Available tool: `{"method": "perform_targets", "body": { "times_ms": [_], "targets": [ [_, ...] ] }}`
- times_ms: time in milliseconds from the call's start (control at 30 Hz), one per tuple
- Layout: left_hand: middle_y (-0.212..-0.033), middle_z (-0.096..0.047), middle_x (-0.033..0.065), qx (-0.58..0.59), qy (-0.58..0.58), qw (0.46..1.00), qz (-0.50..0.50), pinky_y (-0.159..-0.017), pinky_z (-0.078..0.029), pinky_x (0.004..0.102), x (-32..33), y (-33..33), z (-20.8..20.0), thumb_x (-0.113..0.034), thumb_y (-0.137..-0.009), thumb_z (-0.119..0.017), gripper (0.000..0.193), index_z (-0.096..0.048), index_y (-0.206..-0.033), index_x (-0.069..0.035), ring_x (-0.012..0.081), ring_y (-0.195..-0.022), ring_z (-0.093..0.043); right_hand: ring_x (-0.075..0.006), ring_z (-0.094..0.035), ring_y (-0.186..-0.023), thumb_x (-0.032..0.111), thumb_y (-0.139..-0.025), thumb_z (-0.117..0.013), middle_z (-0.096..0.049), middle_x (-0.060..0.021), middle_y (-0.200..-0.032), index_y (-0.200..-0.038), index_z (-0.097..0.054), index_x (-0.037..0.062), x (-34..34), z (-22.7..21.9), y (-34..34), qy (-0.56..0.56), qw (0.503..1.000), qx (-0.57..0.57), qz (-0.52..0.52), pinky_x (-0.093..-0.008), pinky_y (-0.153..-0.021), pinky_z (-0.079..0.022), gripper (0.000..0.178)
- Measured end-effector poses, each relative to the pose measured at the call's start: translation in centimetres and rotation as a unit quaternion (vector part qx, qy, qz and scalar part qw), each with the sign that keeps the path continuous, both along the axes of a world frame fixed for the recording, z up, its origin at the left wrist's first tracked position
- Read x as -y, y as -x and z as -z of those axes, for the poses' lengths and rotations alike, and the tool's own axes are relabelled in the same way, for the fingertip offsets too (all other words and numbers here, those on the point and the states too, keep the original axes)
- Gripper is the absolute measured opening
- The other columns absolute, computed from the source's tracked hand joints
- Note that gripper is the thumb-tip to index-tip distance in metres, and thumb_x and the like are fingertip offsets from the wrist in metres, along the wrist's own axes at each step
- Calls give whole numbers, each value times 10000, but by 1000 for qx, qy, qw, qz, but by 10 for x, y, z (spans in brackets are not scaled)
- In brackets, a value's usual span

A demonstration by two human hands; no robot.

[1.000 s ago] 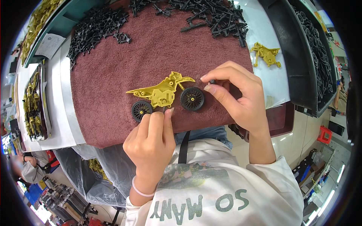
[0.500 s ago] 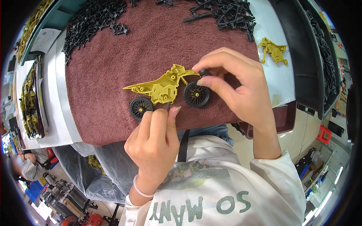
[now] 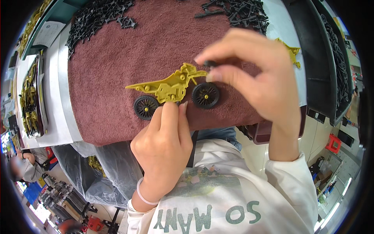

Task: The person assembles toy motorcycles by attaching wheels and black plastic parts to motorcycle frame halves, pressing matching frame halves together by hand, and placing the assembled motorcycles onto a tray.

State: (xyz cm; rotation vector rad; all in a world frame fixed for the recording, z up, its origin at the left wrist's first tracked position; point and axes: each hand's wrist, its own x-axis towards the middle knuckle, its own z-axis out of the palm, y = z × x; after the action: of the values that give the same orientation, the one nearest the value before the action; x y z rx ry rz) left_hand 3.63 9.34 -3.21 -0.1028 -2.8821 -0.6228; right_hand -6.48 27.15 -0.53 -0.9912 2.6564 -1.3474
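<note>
A yellow plastic toy motorbike half (image 3: 171, 89) lies over the maroon towel (image 3: 148, 50), its inner side with round pegs facing up. It carries two black spoked wheels, a left one (image 3: 146, 107) and a right one (image 3: 205, 96). My left hand (image 3: 163, 136) is closed at the body's lower edge, thumb and fingers gripping it there; the fingertips partly hide that edge. Beside the body's right tip, my right hand (image 3: 257, 74), slightly blurred, pinches a small black plastic part (image 3: 210, 63). The fingers cover much of that part.
Heaps of black plastic parts lie at the towel's far left (image 3: 97, 23) and far right (image 3: 245, 15). Another yellow body piece (image 3: 293, 52) sits on the white tabletop. A black bin (image 3: 321, 58) stands at right, a tray of yellow parts (image 3: 31, 101) at left. Plastic sheeting (image 3: 105, 171) hangs below.
My right hand has moved up and to the right, still pinching the black part. My left hand has shifted slightly to the right and up against the toy body. The view has shifted a little.
</note>
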Motion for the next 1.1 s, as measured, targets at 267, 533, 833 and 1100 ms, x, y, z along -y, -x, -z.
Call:
{"method": "perform_targets", "body": {
  "times_ms": [267,533,833,1100],
  "targets": [
    [-655,-574,80,1,-8,1000,2,-426,-425,369,-3,3,-3,-150,-924,-635,194,-522,-787,-74,262,-469,-578,-153,-666,-782,112,-813,-774,-729,-124,-882,-1004,-693,-65,35,-28,81,-128,931,253,-230,-279,-713,-515,273],
    [-660,-576,73,8,-26,1000,3,-417,-428,363,4,2,1,-155,-923,-632,171,-533,-808,-76,255,-457,-576,-149,-666,-802,108,-797,-798,-731,-104,-898,-1011,-698,-61,49,-31,98,-190,898,300,-260,-272,-726,-515,290],
    [-648,-560,48,0,-19,1000,-6,-404,-409,351,-1,4,3,-155,-912,-639,172,-534,-793,-90,220,-441,-564,-177,-658,-816,142,-793,-795,-721,-96,-874,-976,-709,-23,66,-33,90,-331,882,259,-215,-300,-731,-493,261],
    [-657,-572,146,40,-50,997,-46,-480,-398,420,-11,6,-4,-113,-921,-627,154,-559,-802,-45,368,-545,-555,-221,-632,-755,124,-822,-753,-672,-106,-807,-904,-660,-16,70,-45,71,-354,893,234,-148,-340,-686,-476,187]
  ]
}}
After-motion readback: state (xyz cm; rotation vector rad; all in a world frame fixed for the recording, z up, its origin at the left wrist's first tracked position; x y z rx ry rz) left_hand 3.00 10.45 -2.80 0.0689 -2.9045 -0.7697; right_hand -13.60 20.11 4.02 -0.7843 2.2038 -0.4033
